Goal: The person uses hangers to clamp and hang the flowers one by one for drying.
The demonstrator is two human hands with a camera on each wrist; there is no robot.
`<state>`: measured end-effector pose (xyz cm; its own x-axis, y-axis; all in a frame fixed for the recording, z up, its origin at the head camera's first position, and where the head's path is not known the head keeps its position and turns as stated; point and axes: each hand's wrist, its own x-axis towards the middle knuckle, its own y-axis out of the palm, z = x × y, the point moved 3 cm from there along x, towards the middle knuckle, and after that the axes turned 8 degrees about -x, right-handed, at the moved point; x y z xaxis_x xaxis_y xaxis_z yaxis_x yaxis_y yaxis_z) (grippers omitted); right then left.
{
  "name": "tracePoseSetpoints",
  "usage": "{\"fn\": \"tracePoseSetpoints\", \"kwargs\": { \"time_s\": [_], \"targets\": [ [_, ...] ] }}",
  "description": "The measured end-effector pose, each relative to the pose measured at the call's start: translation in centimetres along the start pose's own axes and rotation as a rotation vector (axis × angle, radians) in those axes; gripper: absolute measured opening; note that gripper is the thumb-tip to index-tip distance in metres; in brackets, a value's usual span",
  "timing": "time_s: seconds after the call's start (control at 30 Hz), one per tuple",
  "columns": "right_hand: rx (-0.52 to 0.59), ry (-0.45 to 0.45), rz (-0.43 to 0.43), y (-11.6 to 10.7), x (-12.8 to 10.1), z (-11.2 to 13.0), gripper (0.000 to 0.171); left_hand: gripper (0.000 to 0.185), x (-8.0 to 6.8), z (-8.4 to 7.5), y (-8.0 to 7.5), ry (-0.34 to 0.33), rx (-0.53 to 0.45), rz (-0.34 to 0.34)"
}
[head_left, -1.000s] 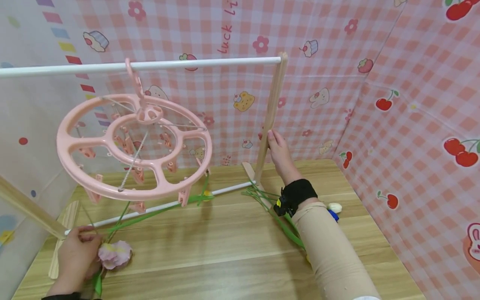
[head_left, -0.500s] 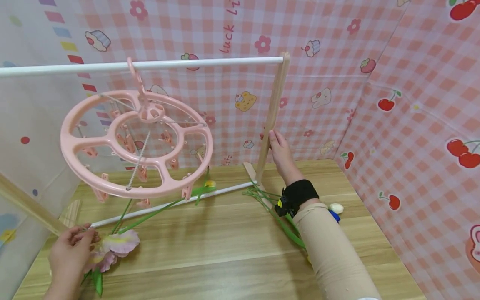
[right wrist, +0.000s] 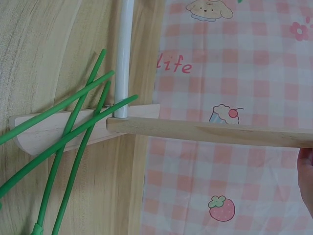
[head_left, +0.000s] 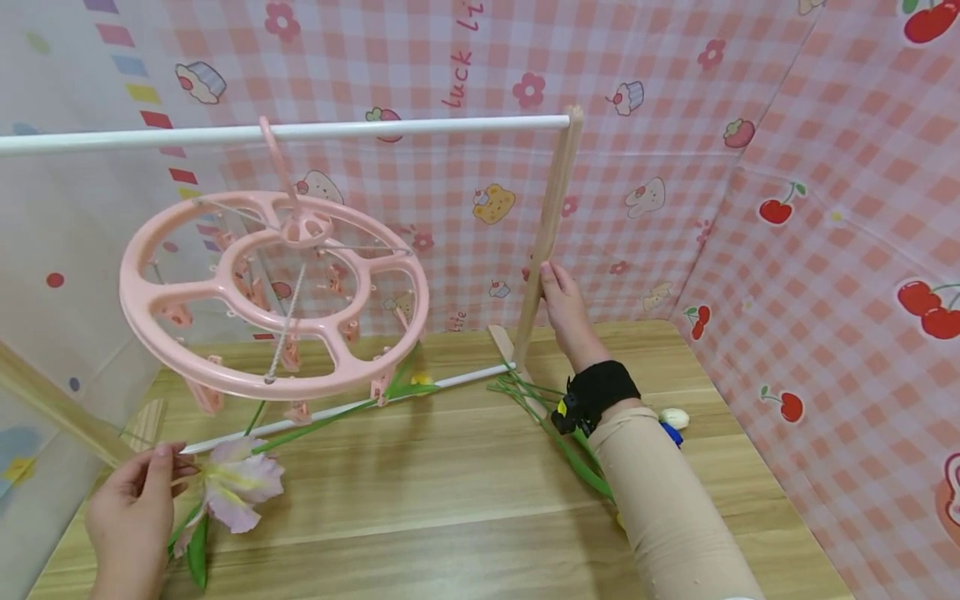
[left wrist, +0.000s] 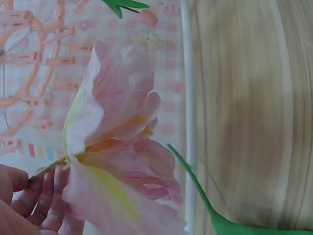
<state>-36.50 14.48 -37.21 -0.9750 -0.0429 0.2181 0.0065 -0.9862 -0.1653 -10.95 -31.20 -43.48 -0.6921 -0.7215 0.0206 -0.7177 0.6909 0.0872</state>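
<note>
Hands, two: the left hand (head_left: 135, 512), its grip pinched on the thin stem of a flower (left wrist: 117, 176); the right hand (head_left: 568, 310), its grip closed on the right wooden post (head_left: 551, 208), a black band (head_left: 602, 392) at the wrist. Wooden posts, two, the other being the left wooden post (head_left: 60, 404); each stands by a flat wooden foot (right wrist: 29, 139). White rods, two: an upper rod (head_left: 420, 127) between the posts and a lower rod (head_left: 465, 379) near the counter (head_left: 420, 483). Hanger (head_left: 180, 294), one, pink, oval in outline with an inner ring, hooked over the upper rod; small pink clips (head_left: 204, 392) below it, several, overlapping, not countable with certainty. Green stems (right wrist: 47, 196), four, crossing over the right foot. Yellow bloom (head_left: 422, 380), one, by the lower rod. White bud (head_left: 674, 417), one, and blue piece (head_left: 672, 433), one, side by side beyond the right forearm, partly hidden. The held flower: pale pink to lilac, petals broad and ruffled at the edges, finely veined darker, yellow streaks along their middles, orange towards the heart, green stem; located above the counter, by the left end of the lower rod.
</note>
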Motion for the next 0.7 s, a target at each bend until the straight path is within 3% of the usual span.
{"fn": "tracePoseSetpoints", "kwargs": {
  "time_s": [0.23,0.33,0.57,0.7],
  "targets": [
    [0.011,0.007,0.016,-0.1,-0.6,1.0,0.045,0.022,-1.2,-1.5,0.6,0.239,0.182,-0.017],
    [-0.002,0.004,0.023,0.0,-1.0,1.7,0.046,0.016,-1.7,-1.9,0.9,0.303,0.186,-0.017],
    [0.011,-0.001,0.033,0.1,-1.4,2.2,0.045,0.017,-2.4,-2.7,1.3,0.282,-0.111,0.035],
    [0.014,0.010,0.028,0.2,-1.3,2.2,0.045,0.006,-2.5,-2.9,1.4,0.296,-0.156,0.046]
  ]
}}
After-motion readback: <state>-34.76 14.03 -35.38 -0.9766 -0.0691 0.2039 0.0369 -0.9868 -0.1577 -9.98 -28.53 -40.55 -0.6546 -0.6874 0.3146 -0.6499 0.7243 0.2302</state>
